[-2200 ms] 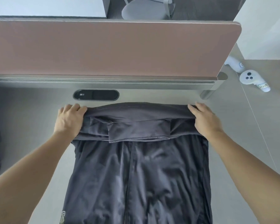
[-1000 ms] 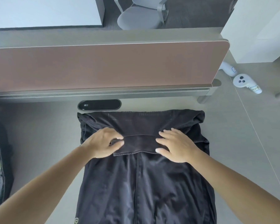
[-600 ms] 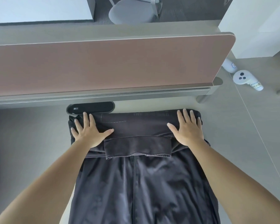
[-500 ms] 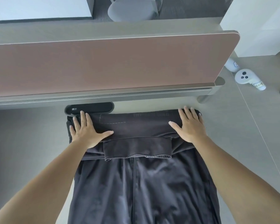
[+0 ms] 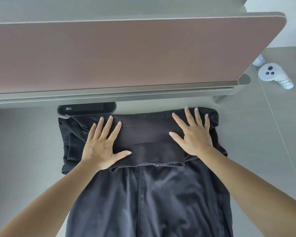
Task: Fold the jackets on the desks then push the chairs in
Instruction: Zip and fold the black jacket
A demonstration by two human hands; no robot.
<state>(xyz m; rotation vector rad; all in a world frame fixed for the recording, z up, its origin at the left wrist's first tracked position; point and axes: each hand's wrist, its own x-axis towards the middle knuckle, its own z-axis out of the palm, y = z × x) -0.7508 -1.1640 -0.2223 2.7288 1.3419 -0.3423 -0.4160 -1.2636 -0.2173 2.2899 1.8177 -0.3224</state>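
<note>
Dark jacket, top folded, on desk

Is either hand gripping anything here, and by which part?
Nothing is gripped. The left hand and right hand lie flat, fingers straight, pressing the folded-over top of the jacket onto the desk.

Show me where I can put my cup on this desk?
Bare desk lies left of the jacket, nearer than the black slot. Another bare patch lies right of the jacket, nearer than the white controller. The middle is crowded: left hand and right hand press the jacket flat.
</note>
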